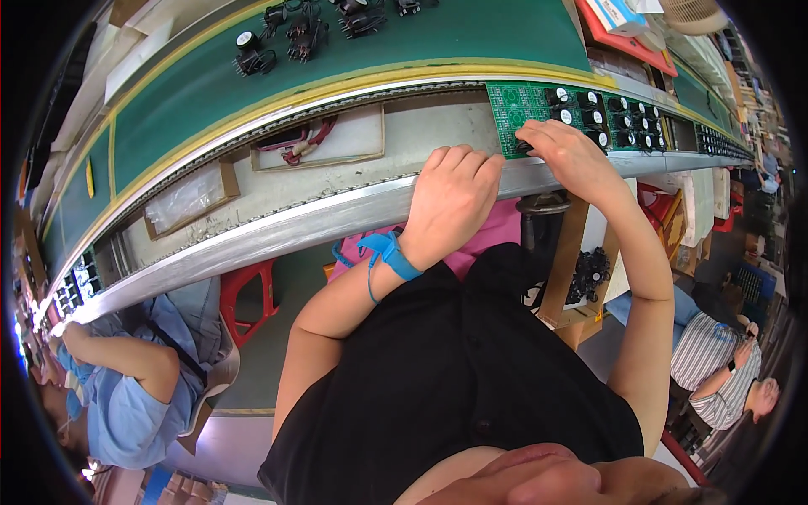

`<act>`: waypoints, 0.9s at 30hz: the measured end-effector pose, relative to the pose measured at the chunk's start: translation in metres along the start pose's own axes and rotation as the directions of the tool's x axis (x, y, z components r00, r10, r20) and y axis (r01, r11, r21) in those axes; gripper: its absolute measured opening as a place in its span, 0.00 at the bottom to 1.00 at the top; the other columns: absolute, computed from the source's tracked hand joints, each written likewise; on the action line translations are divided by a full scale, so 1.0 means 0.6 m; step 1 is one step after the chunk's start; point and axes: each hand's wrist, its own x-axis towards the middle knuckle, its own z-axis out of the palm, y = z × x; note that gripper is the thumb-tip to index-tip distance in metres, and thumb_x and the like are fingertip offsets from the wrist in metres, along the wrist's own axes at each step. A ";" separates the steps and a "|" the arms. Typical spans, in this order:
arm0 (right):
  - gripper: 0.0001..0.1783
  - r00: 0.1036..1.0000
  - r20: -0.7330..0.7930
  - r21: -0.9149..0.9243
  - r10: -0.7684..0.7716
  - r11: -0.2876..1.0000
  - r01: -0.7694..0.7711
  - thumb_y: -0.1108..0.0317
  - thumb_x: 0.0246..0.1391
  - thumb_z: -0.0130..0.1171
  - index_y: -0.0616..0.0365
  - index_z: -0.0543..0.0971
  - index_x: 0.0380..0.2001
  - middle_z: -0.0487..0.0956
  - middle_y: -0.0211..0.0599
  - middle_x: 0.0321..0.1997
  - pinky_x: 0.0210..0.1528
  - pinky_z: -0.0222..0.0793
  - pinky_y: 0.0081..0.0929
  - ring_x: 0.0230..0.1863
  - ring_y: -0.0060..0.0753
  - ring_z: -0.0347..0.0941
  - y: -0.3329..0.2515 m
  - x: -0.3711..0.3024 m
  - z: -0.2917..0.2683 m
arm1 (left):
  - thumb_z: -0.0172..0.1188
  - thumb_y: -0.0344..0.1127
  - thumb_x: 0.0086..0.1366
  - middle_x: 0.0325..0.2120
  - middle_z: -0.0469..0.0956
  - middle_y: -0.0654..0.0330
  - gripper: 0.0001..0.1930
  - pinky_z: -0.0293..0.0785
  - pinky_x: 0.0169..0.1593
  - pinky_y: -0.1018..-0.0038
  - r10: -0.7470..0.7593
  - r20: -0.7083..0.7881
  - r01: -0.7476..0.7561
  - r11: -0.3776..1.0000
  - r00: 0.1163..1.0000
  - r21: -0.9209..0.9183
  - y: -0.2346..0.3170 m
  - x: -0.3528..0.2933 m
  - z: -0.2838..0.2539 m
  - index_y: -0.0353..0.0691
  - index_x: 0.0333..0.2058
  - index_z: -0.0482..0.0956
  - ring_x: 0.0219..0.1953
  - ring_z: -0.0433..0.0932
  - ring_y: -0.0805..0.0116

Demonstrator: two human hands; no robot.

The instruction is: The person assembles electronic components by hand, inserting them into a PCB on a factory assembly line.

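2 hands work at the conveyor rail (278,220). Starting left, a co-worker in blue (126,379) sits by the same line, and a cardboard tray (337,139) rides the track, keeping its red wires together. My left hand (450,202), blue strap (389,252) on the wrist, rests curled on the rail, fingers together and holding nothing, probably as a brace. My right hand (572,151) presses down on the green circuit board (526,114) just beside it; its fingertips are hidden, so I cannot tell their grip. Black capacitors (619,114) stand farther right on the board.
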 end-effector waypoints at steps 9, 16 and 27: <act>0.20 0.996 0.070 -0.061 -0.051 0.997 0.055 0.78 0.46 0.56 0.61 0.75 0.46 0.76 0.45 0.51 0.55 0.68 0.37 0.52 0.47 0.72 -0.003 0.010 -0.002 | 0.60 0.27 0.55 0.31 0.77 0.59 0.10 0.69 0.42 0.66 -0.001 -0.001 0.001 1.000 1.000 0.002 -0.002 0.001 -0.003 0.39 0.38 0.77 0.38 0.75 0.59; 0.29 0.992 -0.103 0.124 0.071 0.991 -0.058 0.80 0.47 0.57 0.57 0.71 0.55 0.69 0.44 0.60 0.60 0.63 0.37 0.59 0.46 0.67 -0.002 -0.036 -0.019 | 0.59 0.28 0.55 0.32 0.76 0.58 0.10 0.68 0.43 0.65 0.058 0.021 -0.058 0.998 0.998 -0.010 0.001 0.005 0.004 0.37 0.38 0.76 0.40 0.74 0.58; 0.11 0.618 0.073 0.481 0.783 0.515 -0.709 0.71 0.55 0.58 0.64 0.80 0.40 0.82 0.39 0.38 0.43 0.71 0.24 0.39 0.28 0.76 0.199 -0.448 0.050 | 0.59 0.24 0.57 0.33 0.79 0.57 0.09 0.68 0.43 0.66 -0.019 0.129 0.014 0.999 0.991 0.036 0.016 0.012 -0.011 0.38 0.38 0.78 0.39 0.76 0.58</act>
